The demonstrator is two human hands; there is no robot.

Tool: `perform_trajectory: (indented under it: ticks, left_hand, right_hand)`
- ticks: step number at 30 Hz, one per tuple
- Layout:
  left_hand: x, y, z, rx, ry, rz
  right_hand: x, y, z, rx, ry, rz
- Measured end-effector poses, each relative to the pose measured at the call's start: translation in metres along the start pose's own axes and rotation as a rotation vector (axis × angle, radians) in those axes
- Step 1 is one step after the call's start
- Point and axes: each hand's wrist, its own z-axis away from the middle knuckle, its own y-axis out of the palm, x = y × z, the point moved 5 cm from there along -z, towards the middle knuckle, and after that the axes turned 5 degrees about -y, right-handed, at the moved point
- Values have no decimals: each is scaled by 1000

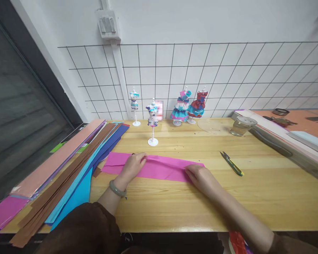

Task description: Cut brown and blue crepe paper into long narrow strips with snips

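A long strip of pink crepe paper lies across the wooden table in front of me, with a fold running along its upper edge. My left hand pinches that edge left of the strip's middle. Near the strip's right end, my right hand has its fingers closed on the paper. Thread snips with a yellow-green handle rest to the right of my right hand. Just beyond the strip stands a small white mannequin stand wrapped in scraps of coloured material.
Brown, light blue and dark blue paper strips are piled on the left. At the back are another small mannequin and two in ruffled dresses, one blue-pink, one red-blue. A clear lidded cup stands at the right.
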Motion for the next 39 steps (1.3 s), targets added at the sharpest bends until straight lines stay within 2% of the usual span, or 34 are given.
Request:
perform_trajectory:
  ticks: [3,6,9,11,15,18,21,27,29,32,35,39]
  left_hand:
    - [20,-12,-1,-46,-30,33]
    - [37,-30,-2,-137,-68,91]
    - [49,-46,-2,-243,-142,150]
    - [54,-50,-2,-269,-173,186]
    - [63,-49,-2,-279,-192,170]
    - [68,-50,-3,-303,-206,132]
    - [69,-57,-2,-385,-226,134]
    - [67,-68,3,-552,-241,340]
    - [70,-70,3,-559,-242,417]
    - [75,-73,3,-554,-233,464]
    - [80,-77,4,-554,-256,564]
    - [83,-80,3,-548,-286,825]
  right_hand:
    - [-26,-15,-7,-16,136,-210]
    - [-52,-37,-15,-114,272,-379]
    - [-77,-51,-23,-197,348,-522]
    - [-90,-52,-29,-199,350,-508]
    - [-106,-42,-37,-158,323,-336]
    - [-114,-35,-36,-188,315,-264]
    - [-120,-33,-32,-238,304,-191]
    - [-123,-42,-29,-325,249,-121]
    - [-120,-48,-30,-371,209,-115]
    - [-105,-59,-23,-438,64,-57]
    - [-85,-65,-6,-425,-92,30]
    - [-74,-79,7,-403,-107,168]
